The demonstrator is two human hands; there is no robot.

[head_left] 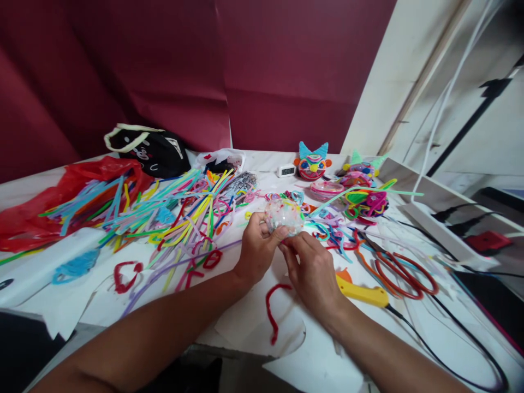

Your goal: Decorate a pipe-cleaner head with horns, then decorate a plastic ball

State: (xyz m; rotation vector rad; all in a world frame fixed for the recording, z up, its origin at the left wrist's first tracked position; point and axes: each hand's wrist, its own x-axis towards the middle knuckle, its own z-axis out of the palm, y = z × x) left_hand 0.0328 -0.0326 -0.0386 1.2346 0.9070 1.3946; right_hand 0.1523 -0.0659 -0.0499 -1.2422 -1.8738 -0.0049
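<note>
My left hand is closed round a clear ball speckled with coloured bits, held just above the white table. My right hand pinches at the lower edge of the same ball, fingers pressed together. A bent red pipe cleaner lies on the table under my hands. A yellow-handled tool with a black cord rests beside my right wrist.
A big heap of coloured pipe cleaners spreads over the left and middle, beside a red plastic bag and a black bag. Finished pipe-cleaner heads and a small clock stand at the back. Orange loops and cables lie right.
</note>
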